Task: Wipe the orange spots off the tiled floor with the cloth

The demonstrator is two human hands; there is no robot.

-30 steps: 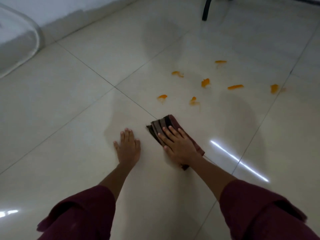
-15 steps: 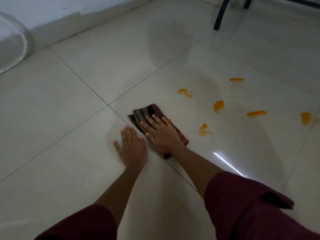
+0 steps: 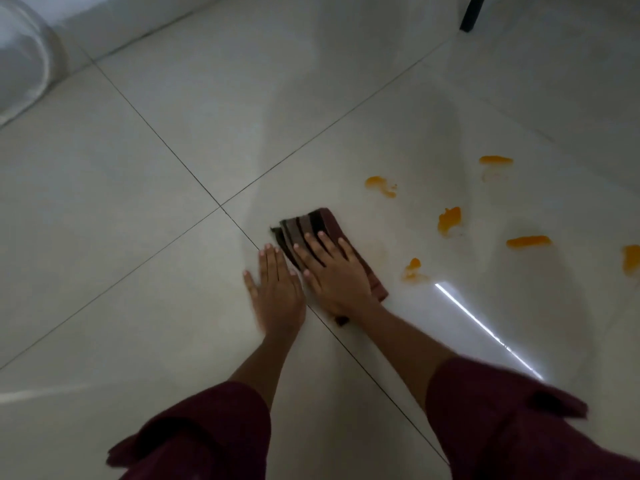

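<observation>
A folded brown striped cloth (image 3: pixel 311 225) lies on the pale tiled floor (image 3: pixel 156 168), and my right hand (image 3: pixel 334 273) presses flat on it with fingers spread. My left hand (image 3: pixel 277 289) rests flat on the bare tile just left of the cloth, holding nothing. Several orange spots lie to the right of the cloth: the nearest spot (image 3: pixel 412 268) beside it, others at centre right (image 3: pixel 449 220), further back (image 3: pixel 381 186), at the back (image 3: pixel 495 161) and to the right (image 3: pixel 528 241). A faint smear shows on the tile beside the cloth.
A dark chair leg (image 3: pixel 471 12) stands at the far right back. A white wall base (image 3: pixel 138 19) runs along the top left, with a rounded translucent object (image 3: pixel 20 60) in the left corner. A bright light reflection (image 3: pixel 485 330) streaks across the tile at the right.
My right hand has pushed the cloth forward over the nearest left orange spot, which no longer shows. My left hand has shifted forward beside it. The view has moved closer.
</observation>
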